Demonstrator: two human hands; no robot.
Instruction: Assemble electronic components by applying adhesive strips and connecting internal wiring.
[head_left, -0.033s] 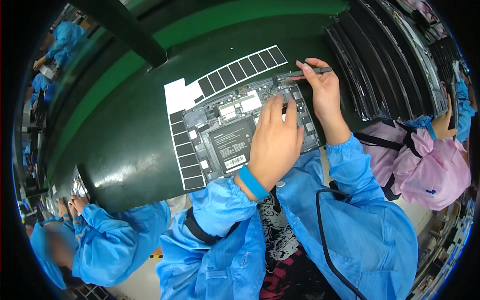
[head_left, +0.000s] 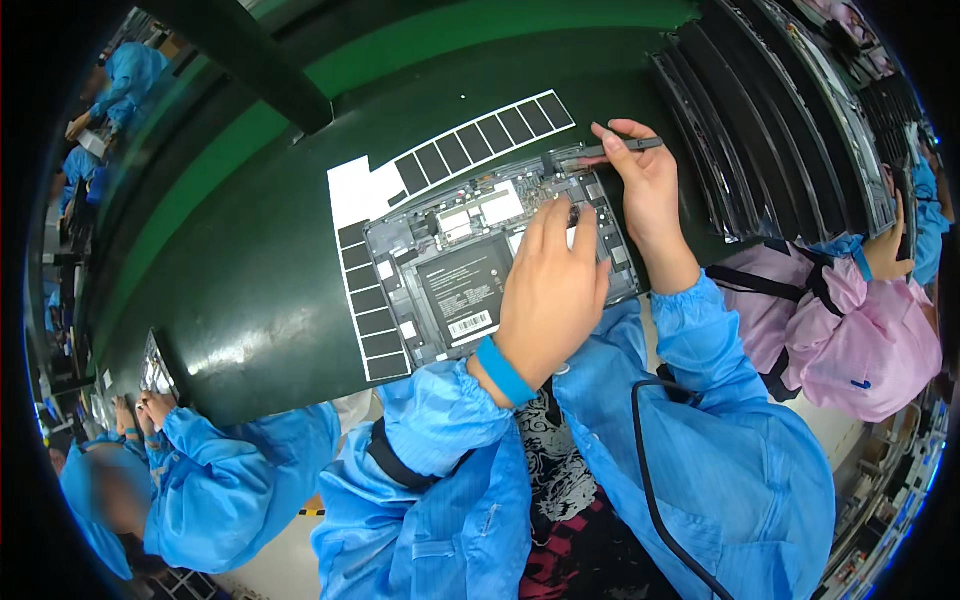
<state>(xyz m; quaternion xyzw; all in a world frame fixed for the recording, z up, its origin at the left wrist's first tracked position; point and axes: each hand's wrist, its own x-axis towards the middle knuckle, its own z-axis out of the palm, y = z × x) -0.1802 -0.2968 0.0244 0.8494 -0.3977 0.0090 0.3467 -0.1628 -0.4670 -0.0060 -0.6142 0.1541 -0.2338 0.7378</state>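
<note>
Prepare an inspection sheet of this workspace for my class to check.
Surface: dark green tabletop, glossy at left.
Job's things: opened laptop base, battery exposed; slim dark tool.
Clutter: white strips of black rectangles along the laptop base; dark panels standing at right.
Grips: left grip over the laptop base, fingers extended, contact unclear; right grip holding the slim dark tool.
Cables: black cable over the person's blue coat.
Surroundings: co-worker in blue at lower left, another in pink at right.

Passable from the left, low over the table (head_left: 240, 280), short of the post (head_left: 250, 60) at the far side. Reachable above the battery (head_left: 463, 290). Covered nearer the laptop's (head_left: 393, 290) right side by the left hand (head_left: 553, 295); hemmed in beyond by the right hand (head_left: 652, 195), tool (head_left: 645, 145) and upright panels (head_left: 745, 130).
</note>
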